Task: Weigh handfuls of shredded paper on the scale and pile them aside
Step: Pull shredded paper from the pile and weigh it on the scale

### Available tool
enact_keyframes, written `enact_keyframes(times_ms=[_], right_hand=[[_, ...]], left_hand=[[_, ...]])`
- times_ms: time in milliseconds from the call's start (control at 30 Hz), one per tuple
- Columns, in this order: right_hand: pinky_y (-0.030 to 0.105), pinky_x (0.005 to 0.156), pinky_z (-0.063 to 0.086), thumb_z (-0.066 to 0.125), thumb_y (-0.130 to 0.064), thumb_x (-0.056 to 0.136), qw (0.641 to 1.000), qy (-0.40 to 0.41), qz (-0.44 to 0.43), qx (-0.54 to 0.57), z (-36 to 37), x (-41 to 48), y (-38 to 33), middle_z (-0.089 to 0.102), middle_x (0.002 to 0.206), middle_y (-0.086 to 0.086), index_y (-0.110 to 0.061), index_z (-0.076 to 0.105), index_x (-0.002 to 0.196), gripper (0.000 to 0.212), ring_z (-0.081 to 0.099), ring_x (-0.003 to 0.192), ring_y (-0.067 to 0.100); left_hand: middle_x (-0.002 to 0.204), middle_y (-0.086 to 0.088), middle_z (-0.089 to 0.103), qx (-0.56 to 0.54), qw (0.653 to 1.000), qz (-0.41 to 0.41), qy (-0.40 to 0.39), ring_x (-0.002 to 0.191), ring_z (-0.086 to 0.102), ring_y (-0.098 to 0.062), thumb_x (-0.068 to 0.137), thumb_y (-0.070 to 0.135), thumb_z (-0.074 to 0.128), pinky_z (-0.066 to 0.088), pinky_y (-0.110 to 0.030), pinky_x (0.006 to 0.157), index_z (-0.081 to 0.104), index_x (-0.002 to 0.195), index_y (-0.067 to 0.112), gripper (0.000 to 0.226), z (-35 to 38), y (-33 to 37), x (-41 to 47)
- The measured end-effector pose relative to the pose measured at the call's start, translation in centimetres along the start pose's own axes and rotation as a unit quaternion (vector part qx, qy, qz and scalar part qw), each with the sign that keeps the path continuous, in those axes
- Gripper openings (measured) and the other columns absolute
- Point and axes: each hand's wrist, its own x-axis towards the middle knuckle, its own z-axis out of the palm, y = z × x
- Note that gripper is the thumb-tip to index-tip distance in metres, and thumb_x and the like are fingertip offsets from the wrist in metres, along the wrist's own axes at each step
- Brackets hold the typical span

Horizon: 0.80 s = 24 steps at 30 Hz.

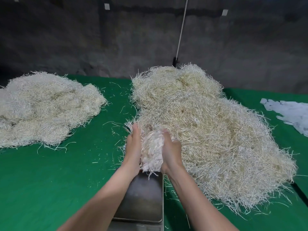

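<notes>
A handful of shredded paper (pixel 151 150) is held between my two hands, just above the far end of the metal scale pan (pixel 145 197). My left hand (pixel 133 147) presses its left side with straight fingers. My right hand (pixel 171 150) cups its right side, fingers curled into the shreds. A big heap of shredded paper (pixel 208 130) lies right of the scale, touching my right hand. A second, flatter pile (pixel 41 107) lies at the far left.
The green table cloth (pixel 50 180) carries loose stray strips between the piles. White plastic bags (pixel 290 114) lie at the far right edge. A white cord (pixel 181 30) hangs down the dark wall behind the table.
</notes>
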Motion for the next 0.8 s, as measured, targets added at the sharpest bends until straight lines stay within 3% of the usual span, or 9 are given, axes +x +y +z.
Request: enact_keyframes(times_ms=[67,133,200,333,433,533,633,733,800], right_hand=[[0.048,0.103,0.039,0.048,-0.039,0.095,0.999,0.040,0.014,0.010,-0.5,1.2,-0.2,0.055,0.124,0.018,-0.009,0.025,0.144,0.062,0.058,0.093,0.014],[0.035,0.102,0.043,0.045,-0.027,0.098,0.997,0.040,-0.047,-0.054,-0.1,0.9,-0.1,0.054,0.123,0.005,-0.011,0.028,0.142,0.050,0.053,0.085,0.006],[0.016,0.095,0.042,0.042,-0.015,0.099,0.965,0.040,-0.152,-0.209,0.0,-0.2,1.0,0.044,0.134,0.001,-0.015,0.036,0.136,0.037,0.051,0.109,0.007],[0.029,0.119,0.001,0.037,-0.021,0.092,0.893,-0.111,-0.224,-0.373,0.6,-2.4,4.2,0.006,0.158,-0.010,-0.032,0.007,0.150,0.066,0.000,0.144,0.003],[0.036,0.119,0.007,0.036,-0.050,0.093,0.941,-0.105,-0.174,-0.271,0.9,-1.5,2.4,0.002,0.157,-0.019,-0.044,0.003,0.147,0.064,0.003,0.143,0.001],[0.027,0.113,0.023,0.031,-0.047,0.100,0.952,-0.070,-0.161,-0.253,0.4,0.0,1.0,0.015,0.154,-0.017,-0.044,0.012,0.147,0.050,0.024,0.139,0.001],[0.007,0.103,0.024,0.022,-0.059,0.095,0.928,-0.091,-0.189,-0.306,1.9,-1.6,3.0,0.023,0.146,-0.025,-0.047,0.014,0.147,0.053,0.031,0.125,-0.017],[0.019,0.103,0.035,0.019,-0.075,0.084,0.941,-0.088,-0.167,-0.282,2.2,-1.5,3.6,0.040,0.143,-0.013,-0.046,0.017,0.146,0.069,0.045,0.123,0.003],[0.036,0.111,0.033,0.028,-0.061,0.094,0.948,-0.087,-0.150,-0.266,1.7,-0.5,2.6,0.034,0.151,-0.005,-0.041,0.021,0.147,0.057,0.037,0.134,0.010]], left_hand=[[0.151,0.001,0.033,-0.085,0.983,-0.129,-0.098,0.140,0.030,-0.026,0.066,0.086,0.029,0.025,-0.058,0.110,0.026,0.147,0.035,0.096,-0.7,-1.4,-1.1],[0.137,0.006,0.049,-0.143,0.967,-0.129,-0.168,0.128,0.049,-0.022,0.076,0.077,0.032,0.042,-0.053,0.101,0.045,0.135,0.043,0.069,-0.2,-2.4,-2.3],[0.108,-0.002,0.070,-0.177,0.972,-0.108,-0.114,0.097,0.069,-0.022,0.081,0.064,0.048,0.056,-0.037,0.078,0.066,0.110,0.026,0.051,1.0,-2.2,-2.2],[0.096,-0.010,0.070,-0.112,0.987,-0.035,0.115,0.075,0.069,-0.020,0.090,0.036,0.061,0.048,-0.012,0.057,0.062,0.102,0.008,0.030,0.9,-0.6,0.2],[0.105,-0.005,0.070,-0.031,0.995,0.019,0.091,0.083,0.067,-0.020,0.096,0.033,0.052,0.048,-0.017,0.058,0.061,0.116,0.010,0.031,1.1,-2.3,-0.7],[0.106,0.007,0.064,0.041,0.997,0.047,0.050,0.085,0.063,-0.004,0.095,0.046,0.047,0.044,-0.012,0.066,0.064,0.115,0.014,0.040,1.8,-2.9,-1.2],[0.067,-0.001,0.064,0.007,0.993,0.069,0.090,0.054,0.058,-0.009,0.097,0.041,0.046,0.039,-0.010,0.046,0.061,0.075,0.008,0.043,0.9,-1.0,0.1],[0.058,0.001,0.056,0.026,0.991,0.071,0.111,0.052,0.053,-0.010,0.099,0.044,0.040,0.037,-0.012,0.041,0.050,0.067,0.013,0.045,0.8,-0.6,-0.4],[0.069,0.016,0.064,0.034,0.997,0.037,0.059,0.061,0.058,0.005,0.097,0.049,0.039,0.041,-0.009,0.051,0.059,0.080,0.024,0.036,1.0,-0.8,-1.0]])
